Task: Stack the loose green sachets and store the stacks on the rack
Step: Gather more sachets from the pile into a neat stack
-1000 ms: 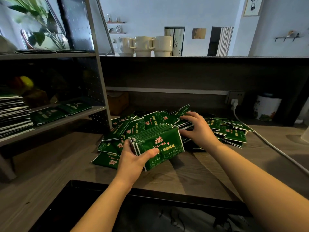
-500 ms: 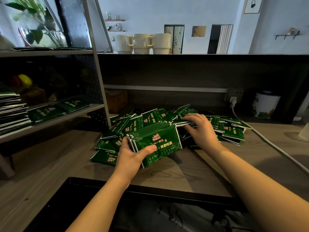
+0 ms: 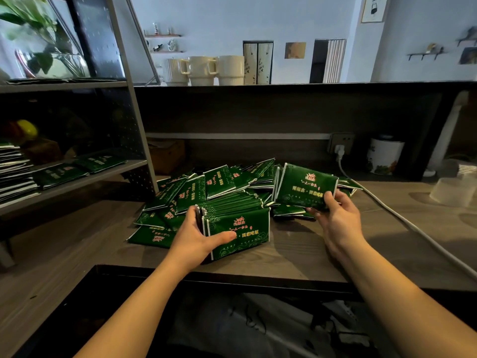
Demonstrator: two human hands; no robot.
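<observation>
A heap of loose green sachets (image 3: 206, 188) lies on the wooden counter (image 3: 77, 244). My left hand (image 3: 196, 239) grips a thick upright stack of sachets (image 3: 237, 220) standing on edge on the counter, thumb across its front face. To the right, my right hand (image 3: 335, 215) holds a small bunch of sachets (image 3: 304, 187) lifted above the heap, fingers curled round its lower right corner. The grey metal rack (image 3: 77, 177) stands at the left, with flat green sachets (image 3: 100, 161) and tall sachet stacks (image 3: 15, 174) on its middle shelf.
A white power cable (image 3: 402, 220) runs from the wall socket (image 3: 340, 143) across the counter's right side. A white canister (image 3: 384, 156) and clear plastic cups (image 3: 451, 192) stand at the right. Three mugs (image 3: 204, 71) sit on the upper ledge. A dark open tray edge (image 3: 232, 277) lies in front.
My right hand has gathered a small bunch of sachets from the heap and lifted it up to the right. My left hand keeps holding the upright stack in place.
</observation>
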